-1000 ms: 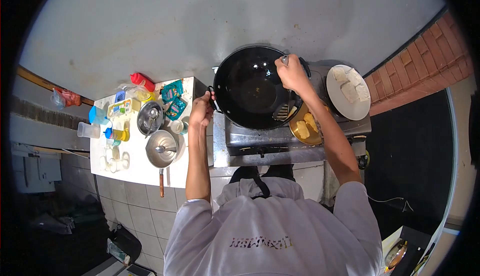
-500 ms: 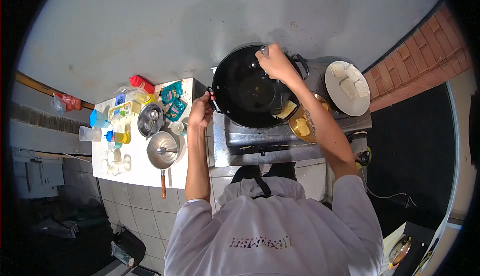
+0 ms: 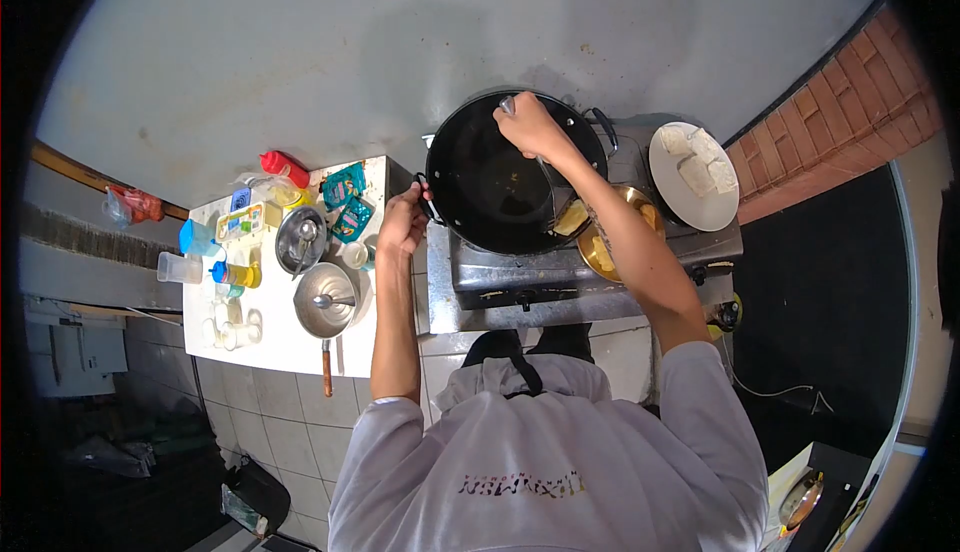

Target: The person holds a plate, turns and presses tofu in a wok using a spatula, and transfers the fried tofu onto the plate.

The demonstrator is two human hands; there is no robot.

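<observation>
My left hand [image 3: 402, 222] is closed on the left handle of a large black wok [image 3: 485, 167]. Over the wok's upper right part, my right hand [image 3: 532, 130] grips the metal handle of a spatula [image 3: 549, 178]. Its head reaches down to a yellowish fried slab [image 3: 571, 218] at the wok's lower right, and seems to touch it. Dark liquid, probably oil, with small crumbs lies in the wok's bottom. Below my right forearm, a gold-coloured dish [image 3: 590, 253] holds several golden pieces, partly hidden by the arm.
The wok sits on a metal stove [image 3: 480, 280]. At right, a white plate [image 3: 690, 210] carries several pale slabs. A white table [image 3: 270, 352] at left bears a saucepan [image 3: 322, 324], a metal bowl [image 3: 292, 252], green sachets [image 3: 345, 184] and bottles. A wall stands behind the stove.
My right hand has shifted left and slightly down with the spatula, and the forearm has swung left over the gold dish. My left hand stays on the wok handle.
</observation>
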